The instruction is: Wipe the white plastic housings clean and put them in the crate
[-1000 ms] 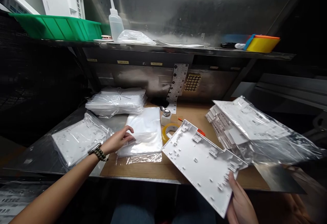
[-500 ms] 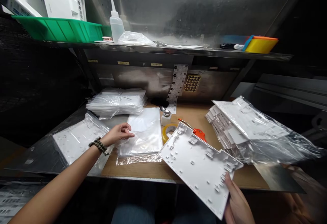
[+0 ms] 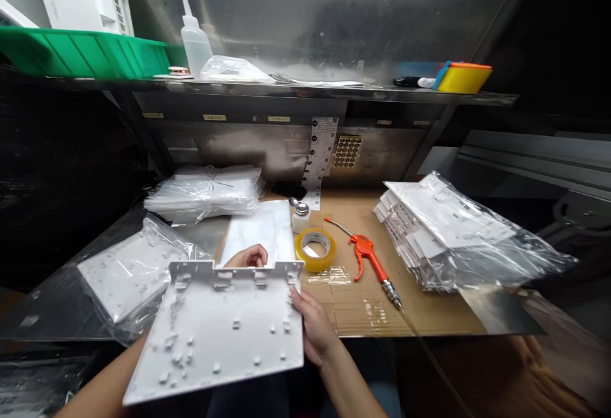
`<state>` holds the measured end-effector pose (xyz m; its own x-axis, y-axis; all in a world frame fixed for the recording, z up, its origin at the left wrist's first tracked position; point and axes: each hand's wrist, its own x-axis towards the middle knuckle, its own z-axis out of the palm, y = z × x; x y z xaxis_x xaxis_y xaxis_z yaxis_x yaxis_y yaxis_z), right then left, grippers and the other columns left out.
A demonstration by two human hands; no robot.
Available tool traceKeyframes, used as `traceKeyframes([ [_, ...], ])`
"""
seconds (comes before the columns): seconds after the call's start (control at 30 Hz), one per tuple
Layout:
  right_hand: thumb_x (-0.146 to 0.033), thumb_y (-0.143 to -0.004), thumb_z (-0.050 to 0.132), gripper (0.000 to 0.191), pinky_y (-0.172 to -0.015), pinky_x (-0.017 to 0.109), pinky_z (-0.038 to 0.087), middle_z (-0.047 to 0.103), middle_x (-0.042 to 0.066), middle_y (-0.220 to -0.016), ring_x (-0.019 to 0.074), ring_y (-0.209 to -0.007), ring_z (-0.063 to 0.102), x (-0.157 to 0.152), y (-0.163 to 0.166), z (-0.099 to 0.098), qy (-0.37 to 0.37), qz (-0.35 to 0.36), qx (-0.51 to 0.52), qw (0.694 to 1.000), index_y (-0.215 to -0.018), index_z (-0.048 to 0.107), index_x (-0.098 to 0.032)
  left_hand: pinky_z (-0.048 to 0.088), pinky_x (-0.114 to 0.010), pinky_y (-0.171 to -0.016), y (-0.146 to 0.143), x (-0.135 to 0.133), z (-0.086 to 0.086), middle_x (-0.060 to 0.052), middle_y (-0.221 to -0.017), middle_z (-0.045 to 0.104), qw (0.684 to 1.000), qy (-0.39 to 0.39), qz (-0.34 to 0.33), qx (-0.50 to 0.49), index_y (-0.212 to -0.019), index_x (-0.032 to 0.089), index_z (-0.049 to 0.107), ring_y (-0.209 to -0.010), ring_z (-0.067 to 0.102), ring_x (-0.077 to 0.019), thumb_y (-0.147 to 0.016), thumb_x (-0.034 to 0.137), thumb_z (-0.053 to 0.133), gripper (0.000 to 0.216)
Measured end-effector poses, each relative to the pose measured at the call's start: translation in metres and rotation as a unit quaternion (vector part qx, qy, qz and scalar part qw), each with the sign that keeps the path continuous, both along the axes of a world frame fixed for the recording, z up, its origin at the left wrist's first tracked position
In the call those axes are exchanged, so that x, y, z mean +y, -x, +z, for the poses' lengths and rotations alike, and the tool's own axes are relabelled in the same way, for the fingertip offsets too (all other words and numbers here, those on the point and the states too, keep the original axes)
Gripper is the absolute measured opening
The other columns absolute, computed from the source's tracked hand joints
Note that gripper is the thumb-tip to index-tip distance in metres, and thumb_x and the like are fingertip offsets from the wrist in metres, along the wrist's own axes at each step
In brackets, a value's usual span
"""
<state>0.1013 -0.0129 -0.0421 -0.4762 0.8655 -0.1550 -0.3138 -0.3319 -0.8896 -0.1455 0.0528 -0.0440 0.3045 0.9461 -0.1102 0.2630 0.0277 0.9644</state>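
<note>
My right hand (image 3: 312, 322) grips the right edge of a white plastic housing panel (image 3: 229, 341), its clips and small posts facing me. The panel is tilted and hides part of my left arm. Beyond its top edge, my left hand (image 3: 251, 256) has curled fingers over a stack of clear plastic bags (image 3: 279, 230). Whether a bag is pinched in those fingers cannot be made out. Just right of the stack lies a roll of yellow tape (image 3: 315, 249). An orange air blow gun (image 3: 365, 249) with a hose rests farther right.
Bagged white panels lie at the left (image 3: 124, 271) and in a pile at the right (image 3: 453, 221). Bundled bags (image 3: 205, 192) sit at the back left. A small pump bottle (image 3: 301, 216) stands mid-table. The shelf above carries a green tray (image 3: 86, 55) and a squeeze bottle (image 3: 195, 46).
The panel has swung left and turned, now in front of my left hand. My left hand has moved right across the bags. The view has shifted slightly right, uncovering the blow gun.
</note>
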Motion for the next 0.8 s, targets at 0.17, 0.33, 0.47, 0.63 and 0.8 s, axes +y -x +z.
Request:
traceKeyframes([
  [0.17, -0.060, -0.084, 0.069, 0.041, -0.088, 0.041, 0.058, 0.080, -0.001, -0.094, 0.0282, -0.105, 0.074, 0.015, 0.020, 0.000, 0.083, 0.030, 0.080, 0.993, -0.103, 0.076, -0.025, 0.055, -0.031, -0.064, 0.006, 0.001, -0.011, 0.000, -0.084, 0.064, 0.999, -0.046, 0.014, 0.012, -0.097, 0.016, 0.064, -0.069, 0.061, -0.0151, -0.097, 0.048, 0.062, 0.032],
  [0.33, -0.058, -0.074, 0.082, 0.044, -0.088, 0.043, 0.060, 0.081, 0.008, -0.092, 0.0306, -0.095, 0.076, 0.016, -0.014, -0.017, 0.147, 0.013, 0.095, 0.984, -0.096, 0.077, -0.019, 0.056, -0.036, -0.076, 0.023, 0.004, -0.004, -0.005, -0.094, 0.067, 0.984, -0.133, 0.094, 0.072, -0.079, 0.016, 0.064, -0.080, 0.064, -0.0168, -0.093, 0.039, 0.068, 0.028],
  [0.47, -0.052, -0.077, 0.082, 0.041, -0.086, 0.045, 0.061, 0.081, 0.011, -0.094, 0.0323, -0.094, 0.077, 0.012, -0.048, -0.026, 0.175, -0.023, 0.083, 0.981, -0.099, 0.078, -0.018, 0.050, -0.040, -0.100, 0.018, 0.001, 0.011, -0.010, -0.150, 0.056, 0.966, -0.176, 0.117, 0.146, -0.100, 0.022, 0.079, -0.118, 0.061, -0.0273, -0.089, 0.031, 0.064, 0.021],
  [0.63, -0.065, -0.083, 0.069, 0.061, -0.086, 0.045, 0.063, 0.080, 0.010, -0.104, 0.0303, -0.097, 0.077, -0.011, -0.086, -0.020, 0.121, -0.221, 0.031, 0.967, -0.124, 0.071, -0.020, 0.041, -0.044, -0.115, -0.015, -0.010, 0.023, -0.004, -0.158, 0.051, 0.965, -0.184, 0.069, 0.172, -0.145, 0.030, 0.058, -0.140, 0.051, -0.0308, -0.091, 0.027, 0.059, 0.055],
  [0.8, -0.063, -0.081, 0.074, 0.067, -0.087, 0.048, 0.063, 0.078, 0.013, -0.109, 0.0366, -0.111, 0.072, -0.050, -0.107, -0.008, -0.111, -0.306, -0.142, 0.935, -0.135, 0.067, -0.025, 0.058, -0.029, -0.074, -0.048, -0.014, 0.026, -0.009, -0.146, 0.062, 0.968, -0.193, 0.045, 0.153, -0.151, 0.027, 0.050, -0.086, 0.070, -0.0172, -0.080, 0.010, 0.054, 0.073],
])
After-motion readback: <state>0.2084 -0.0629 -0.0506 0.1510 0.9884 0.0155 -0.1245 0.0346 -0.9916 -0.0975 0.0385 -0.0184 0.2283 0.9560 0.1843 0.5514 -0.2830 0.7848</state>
